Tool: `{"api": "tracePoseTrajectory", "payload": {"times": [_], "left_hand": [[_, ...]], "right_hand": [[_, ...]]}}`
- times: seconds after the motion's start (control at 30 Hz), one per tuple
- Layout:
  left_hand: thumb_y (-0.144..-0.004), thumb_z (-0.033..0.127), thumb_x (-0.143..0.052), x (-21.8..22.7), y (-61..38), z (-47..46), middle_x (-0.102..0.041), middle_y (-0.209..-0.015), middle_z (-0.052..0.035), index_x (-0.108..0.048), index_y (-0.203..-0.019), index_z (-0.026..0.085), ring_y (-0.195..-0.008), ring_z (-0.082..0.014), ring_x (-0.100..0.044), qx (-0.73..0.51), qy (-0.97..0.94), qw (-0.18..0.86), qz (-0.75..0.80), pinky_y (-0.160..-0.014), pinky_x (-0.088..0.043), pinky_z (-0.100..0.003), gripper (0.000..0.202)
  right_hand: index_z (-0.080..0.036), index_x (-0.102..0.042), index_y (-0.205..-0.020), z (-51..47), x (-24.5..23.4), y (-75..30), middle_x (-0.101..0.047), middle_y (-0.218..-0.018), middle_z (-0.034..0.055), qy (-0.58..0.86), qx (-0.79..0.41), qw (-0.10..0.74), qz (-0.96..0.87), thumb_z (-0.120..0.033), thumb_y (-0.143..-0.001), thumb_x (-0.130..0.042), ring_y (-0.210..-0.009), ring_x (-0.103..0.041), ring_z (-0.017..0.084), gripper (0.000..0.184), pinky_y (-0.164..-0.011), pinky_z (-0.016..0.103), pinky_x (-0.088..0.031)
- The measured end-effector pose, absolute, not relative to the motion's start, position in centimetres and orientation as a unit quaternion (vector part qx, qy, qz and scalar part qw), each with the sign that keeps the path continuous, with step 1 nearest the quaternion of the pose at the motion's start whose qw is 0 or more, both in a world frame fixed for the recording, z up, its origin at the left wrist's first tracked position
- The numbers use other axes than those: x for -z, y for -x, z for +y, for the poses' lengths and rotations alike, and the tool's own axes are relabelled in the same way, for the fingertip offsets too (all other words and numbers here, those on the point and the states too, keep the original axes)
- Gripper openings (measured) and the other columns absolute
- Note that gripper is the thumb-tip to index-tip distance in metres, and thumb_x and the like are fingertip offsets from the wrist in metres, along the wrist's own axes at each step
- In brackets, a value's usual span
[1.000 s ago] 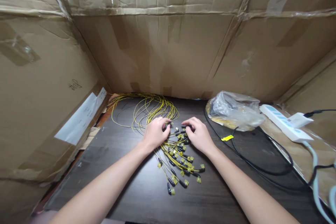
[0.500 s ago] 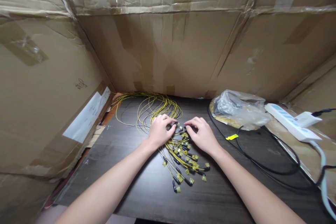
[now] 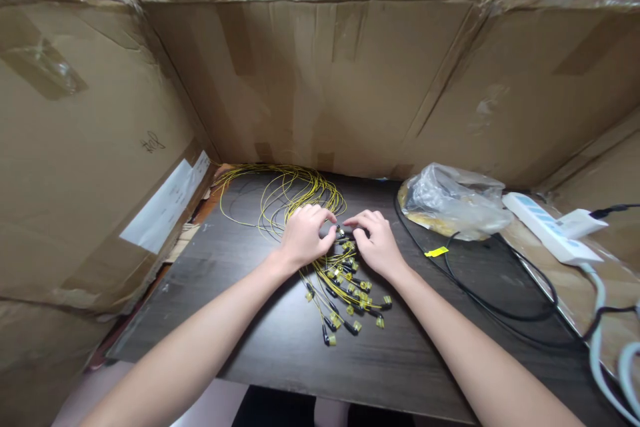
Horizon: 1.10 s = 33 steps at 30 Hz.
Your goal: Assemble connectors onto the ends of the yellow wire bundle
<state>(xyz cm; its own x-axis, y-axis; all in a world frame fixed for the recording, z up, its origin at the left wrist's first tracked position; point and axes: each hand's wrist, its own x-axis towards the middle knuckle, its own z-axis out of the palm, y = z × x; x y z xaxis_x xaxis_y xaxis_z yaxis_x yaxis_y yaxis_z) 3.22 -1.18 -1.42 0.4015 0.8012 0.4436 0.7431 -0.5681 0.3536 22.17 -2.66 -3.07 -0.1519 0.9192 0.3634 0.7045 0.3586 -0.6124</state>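
Note:
A bundle of thin yellow cables (image 3: 280, 197) lies coiled at the back of a dark wooden table (image 3: 280, 347). Their ends, black connectors with yellow caps (image 3: 350, 303), fan out toward me. My left hand (image 3: 303, 237) rests on the bundle with its fingers pinched on a connector end. Close beside it my right hand (image 3: 375, 243) pinches the same small connector (image 3: 341, 233) between the two hands, fingertips almost touching.
Cardboard walls (image 3: 340, 80) enclose the table on the left, back and right. A crumpled clear plastic bag (image 3: 453, 200) lies at the right, with a yellow tag (image 3: 436, 251), a black cord (image 3: 500, 310) and a white power strip (image 3: 550, 233) beyond it.
Both hands have drawn closer together over the connector ends. The view has shifted slightly, so the table's near edge shows.

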Motion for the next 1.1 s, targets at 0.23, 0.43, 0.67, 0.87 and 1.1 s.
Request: {"api": "tracePoseTrajectory", "payload": {"times": [0.23, 0.43, 0.67, 0.87, 1.1], "left_hand": [[-0.087, 0.028, -0.066, 1.5, -4.2, -1.4, -0.075, -0.083, -0.0059, -0.077, -0.091, 0.021, -0.083, -0.0242, -0.068, -0.198, -0.861, 0.075, 0.463, -0.079, -0.05, -0.036, 0.014], [-0.085, 0.029, -0.069, 1.4, -4.5, -1.2, -0.075, -0.081, -0.004, -0.081, -0.094, 0.025, -0.076, -0.0222, -0.069, -0.191, -0.836, 0.124, 0.499, -0.071, -0.051, -0.031, 0.016], [-0.086, 0.026, -0.063, 1.9, -4.2, -1.1, -0.07, -0.077, -0.0034, -0.076, -0.091, 0.02, -0.077, -0.0208, -0.064, -0.239, -0.831, 0.145, 0.48, -0.07, -0.048, -0.03, 0.015], [-0.094, 0.024, -0.053, 2.4, -3.7, -0.9, -0.067, -0.086, -0.0056, -0.067, -0.094, 0.018, -0.086, -0.0211, -0.059, -0.293, -0.842, 0.137, 0.431, -0.077, -0.048, -0.033, 0.015], [-0.094, 0.024, -0.053, 2.7, -3.6, -0.9, -0.068, -0.095, -0.0072, -0.065, -0.098, 0.018, -0.092, -0.0218, -0.061, -0.305, -0.847, 0.142, 0.412, -0.084, -0.05, -0.035, 0.014]], "right_hand": [[-0.022, -0.071, -0.081, -2.1, 3.3, -22.5, -0.068, -0.082, 0.0055, 0.531, -0.17, 0.436, -0.706, -0.014, -0.081, -0.045, -0.086, -0.057, 0.024, 0.027, -0.081, 0.038, -0.044], [-0.022, -0.069, -0.08, -2.2, 3.3, -22.4, -0.067, -0.078, 0.0047, 0.526, -0.163, 0.438, -0.711, -0.012, -0.076, -0.047, -0.079, -0.055, 0.023, 0.024, -0.075, 0.036, -0.044], [-0.021, -0.069, -0.082, -2.3, 3.4, -22.5, -0.065, -0.076, 0.0044, 0.521, -0.162, 0.443, -0.711, -0.014, -0.078, -0.048, -0.077, -0.054, 0.023, 0.022, -0.073, 0.036, -0.044], [-0.021, -0.068, -0.094, -2.6, 3.2, -22.0, -0.068, -0.09, 0.0062, 0.497, -0.141, 0.389, -0.763, -0.017, -0.082, -0.056, -0.089, -0.056, 0.025, 0.017, -0.083, 0.039, -0.044], [-0.021, -0.067, -0.091, -2.7, 3.1, -21.9, -0.068, -0.088, 0.0072, 0.492, -0.113, 0.369, -0.78, -0.024, -0.09, -0.055, -0.089, -0.056, 0.025, 0.012, -0.082, 0.04, -0.043]]}}
